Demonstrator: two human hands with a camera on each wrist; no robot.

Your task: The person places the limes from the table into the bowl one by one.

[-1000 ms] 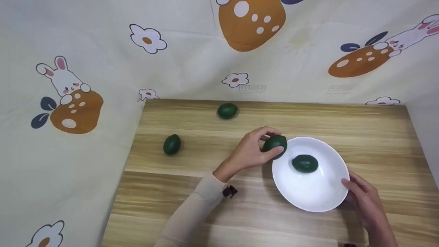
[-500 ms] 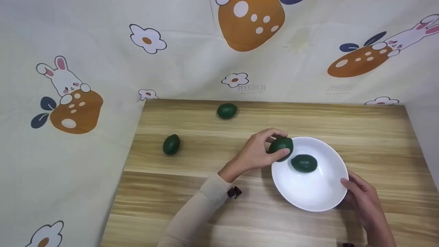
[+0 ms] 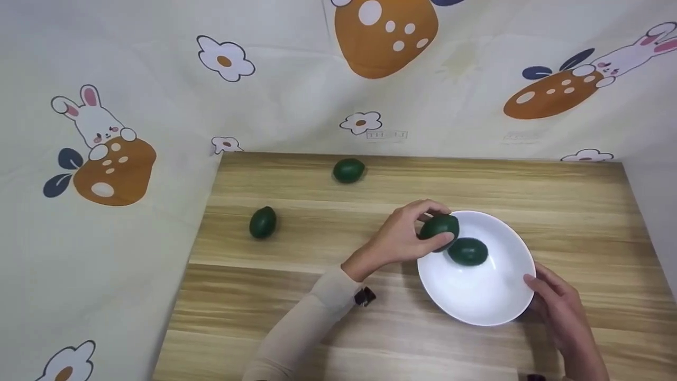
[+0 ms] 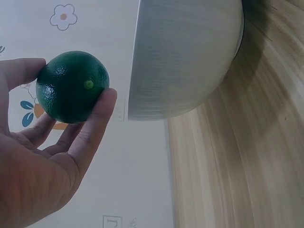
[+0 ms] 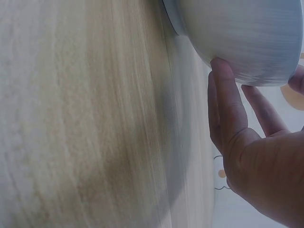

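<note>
In the head view my left hand (image 3: 398,237) pinches a dark green lime (image 3: 437,227) over the left rim of a white bowl (image 3: 486,296). A second lime (image 3: 470,252) lies inside the bowl, partly overlapped by the held one. The left wrist view shows thumb and fingers around the lime (image 4: 71,90), above the level of the bowl's rim. My right hand (image 3: 563,307) holds the bowl's right side, thumb on the rim. From the right wrist view, its fingers (image 5: 229,102) support the outer wall of the bowl (image 5: 247,38).
Two more limes are on the wooden table (image 3: 296,296): one lime (image 3: 349,171) near the back edge, another lime (image 3: 263,222) at the left. A pale cloth (image 3: 285,106) printed with rabbits and flowers rises behind and beside the table.
My left hand has moved right with its lime, from beside the bowl's left rim to over it. The right hand and bowl stay nearly in place.
</note>
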